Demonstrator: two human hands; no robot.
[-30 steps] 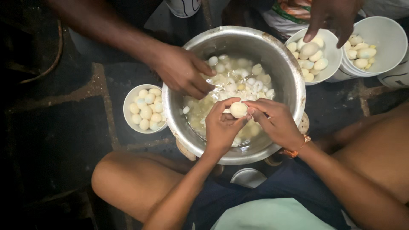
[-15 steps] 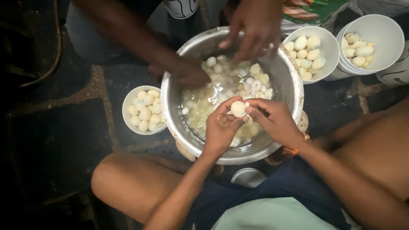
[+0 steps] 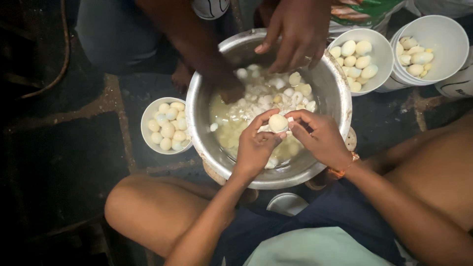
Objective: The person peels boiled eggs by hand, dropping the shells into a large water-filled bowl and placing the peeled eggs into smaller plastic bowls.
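A pale boiled egg is pinched between my two hands over a big steel bowl. My left hand grips it from the left and below. From the right, the fingertips of my right hand press on it, and an orange band shows at that wrist. The bowl holds cloudy water, several eggs and bits of shell. Another person's hand hovers over the bowl's far rim, and their other hand dips into the water.
A small white bowl of peeled eggs stands left of the steel bowl. Two more white bowls with eggs sit at the upper right. My bare knees flank the bowl on the dark floor.
My hands have stayed over the bowl, turning the egg slightly. The other person's hand came from the upper right to above the far rim, and their other hand sank deeper into the water.
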